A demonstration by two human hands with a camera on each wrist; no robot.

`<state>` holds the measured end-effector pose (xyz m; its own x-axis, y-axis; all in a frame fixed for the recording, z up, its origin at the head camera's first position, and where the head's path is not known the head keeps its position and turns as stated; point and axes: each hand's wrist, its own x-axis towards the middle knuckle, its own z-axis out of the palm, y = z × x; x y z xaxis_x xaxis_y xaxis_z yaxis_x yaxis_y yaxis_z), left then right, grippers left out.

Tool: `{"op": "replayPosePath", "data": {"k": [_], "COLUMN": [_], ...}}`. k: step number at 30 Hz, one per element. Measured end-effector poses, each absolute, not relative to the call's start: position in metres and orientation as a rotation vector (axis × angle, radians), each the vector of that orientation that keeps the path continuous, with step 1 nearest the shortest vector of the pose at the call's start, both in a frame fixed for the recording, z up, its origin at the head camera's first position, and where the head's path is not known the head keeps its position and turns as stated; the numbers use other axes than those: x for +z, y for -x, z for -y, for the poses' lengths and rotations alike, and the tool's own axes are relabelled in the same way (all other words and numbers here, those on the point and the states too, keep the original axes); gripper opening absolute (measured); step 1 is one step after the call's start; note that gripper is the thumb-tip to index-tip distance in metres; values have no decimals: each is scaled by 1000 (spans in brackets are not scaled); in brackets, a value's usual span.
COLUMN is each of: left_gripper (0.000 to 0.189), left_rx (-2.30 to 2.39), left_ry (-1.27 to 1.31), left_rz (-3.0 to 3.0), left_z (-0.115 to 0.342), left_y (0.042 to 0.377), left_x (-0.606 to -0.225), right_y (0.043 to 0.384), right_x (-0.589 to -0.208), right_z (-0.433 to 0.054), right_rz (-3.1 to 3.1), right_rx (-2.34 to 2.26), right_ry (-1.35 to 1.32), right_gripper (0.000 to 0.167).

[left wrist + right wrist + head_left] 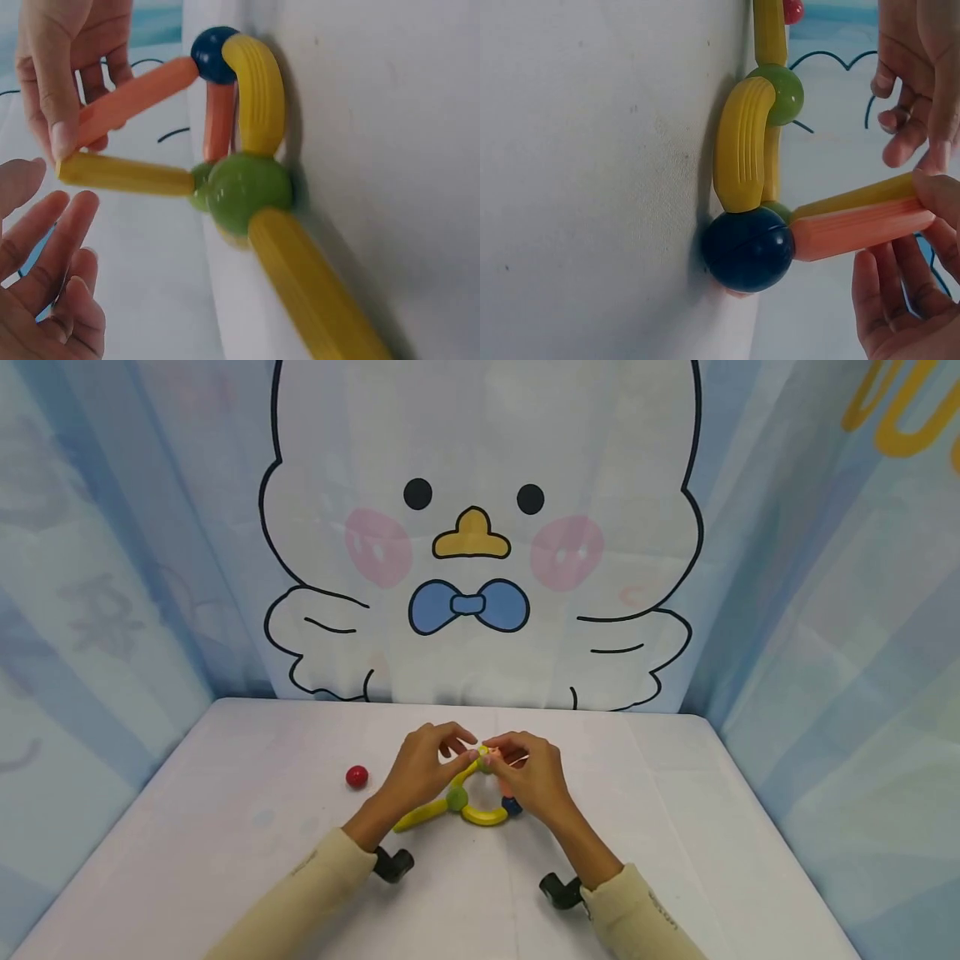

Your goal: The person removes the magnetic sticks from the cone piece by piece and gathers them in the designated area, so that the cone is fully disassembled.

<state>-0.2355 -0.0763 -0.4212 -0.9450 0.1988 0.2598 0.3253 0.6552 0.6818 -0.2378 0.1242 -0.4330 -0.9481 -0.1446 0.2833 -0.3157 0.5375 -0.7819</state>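
In the head view, a toy made of sticks and balls point(472, 817) sits on the white desk point(187, 827), at 6 o'clock in the picture. The left hand point(426, 767) is at 10 o'clock of the toy and the right hand point(536, 777) is at 2 o'clock. A green ball point(457, 799) has a long yellow stick point(420, 815) going out to 8 o'clock, and a bendy yellow stick joins it to a blue ball point(512, 807). A red ball point(357, 777) lies apart, at 9 o'clock. A big white bird point(472, 443) is on the cloth at 12 o'clock. In the left wrist view, the right hand is at 10 o'clock. Its grip is closed tight, pinching the tips of an orange stick point(142, 97) and a thin yellow stick point(127, 174) where they meet. The orange one comes from the blue ball, the yellow one from a second green ball point(199, 184). The left hand is at 8 o'clock, and its grip is loose, with fingers spread, holding nothing. In the right wrist view, the right hand is at 4 o'clock with both tips pinched. The left hand is at 2 o'clock, very near them; I cannot tell if it touches.
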Motion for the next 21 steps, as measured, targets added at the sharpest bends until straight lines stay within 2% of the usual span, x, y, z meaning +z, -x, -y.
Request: {"op": "replayPosePath", "data": {"k": [9,21], "left_gripper": [14,9], "left_rx": [-1296,-1219], "left_ry": [392,446], "left_rz": [2656,2673], "left_z": [67,66], "left_y": [244,226], "left_x": [-428,-441], "right_y": [238,234], "right_x": [-432,-432], "right_z": [-126,-136], "right_rz": [2578,2572], "right_rx": [1388,1413], "right_ry": [-386,-381], "right_gripper": [22,24]}}
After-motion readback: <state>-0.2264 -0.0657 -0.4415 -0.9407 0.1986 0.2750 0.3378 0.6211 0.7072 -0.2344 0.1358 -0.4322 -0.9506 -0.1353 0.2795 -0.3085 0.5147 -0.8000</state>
